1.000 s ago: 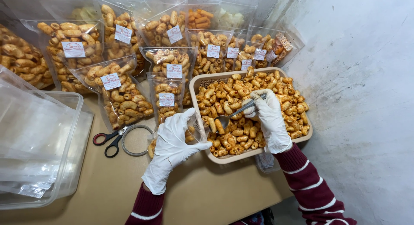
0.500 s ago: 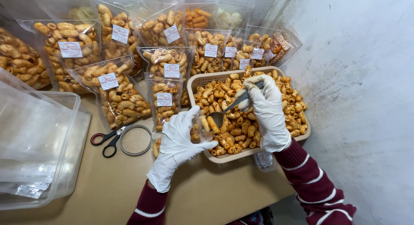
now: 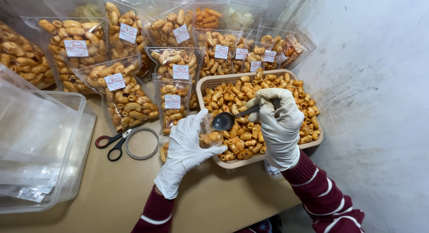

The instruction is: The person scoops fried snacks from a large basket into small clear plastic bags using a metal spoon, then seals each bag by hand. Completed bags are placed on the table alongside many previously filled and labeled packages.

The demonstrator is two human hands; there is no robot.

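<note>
My left hand, in a white glove, holds a clear plastic pouch upright at the near left corner of a beige tray; the pouch has a few orange curled snacks in its bottom. My right hand, also gloved, grips a dark metal spoon whose empty bowl hangs just above the pouch mouth. The tray is heaped with the same orange-brown curled snacks.
Several filled, labelled snack pouches stand in rows behind and left of the tray. Black-and-red scissors and a tape ring lie on the brown table. A clear plastic box sits at left. A white wall runs along the right.
The spoon has moved from over the tray's snacks to the pouch mouth, and its bowl is now empty. My left hand has lifted the pouch closer to the tray.
</note>
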